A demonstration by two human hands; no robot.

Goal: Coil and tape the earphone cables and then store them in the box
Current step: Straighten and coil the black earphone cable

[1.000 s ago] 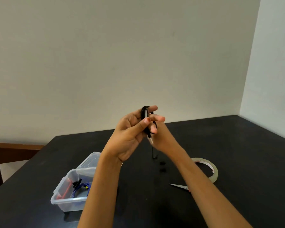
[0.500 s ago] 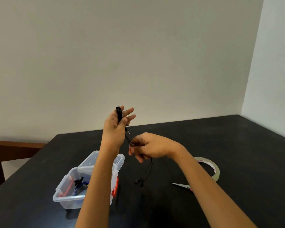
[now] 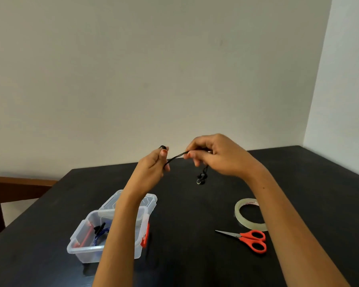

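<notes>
The left hand (image 3: 151, 166) pinches the black cable (image 3: 175, 157), thumb pressing it against curled fingers, with a small wound bunch showing at the fingertips. From there a short stretch runs taut, up and right, to the right hand (image 3: 218, 156), which nips it between thumb and forefinger. Just below that pinch the earbuds (image 3: 201, 180) dangle free above the table (image 3: 195, 255).

1 second ago both hands were pressed together around the bunch. Half a second ago the right hand had dropped below the left and a long tail hung down. Now it has risen level with the left and the tail is short — only the buds and a little cord are left loose. My reading is that 1 or 2 more turns will finish the coil, so taping is close.

Down and left of the grip, partly behind the left forearm, stands the clear box (image 3: 79, 243), lid open, with a blue cable (image 3: 100, 237) already inside. Down and right of the grip lies the tape (image 3: 249, 224), flat on the table, and nearer the person the scissors (image 3: 251, 240) — both untouched. The coil will need holding with 1 hand while the other fetches tape, or it may spring loose.
</notes>
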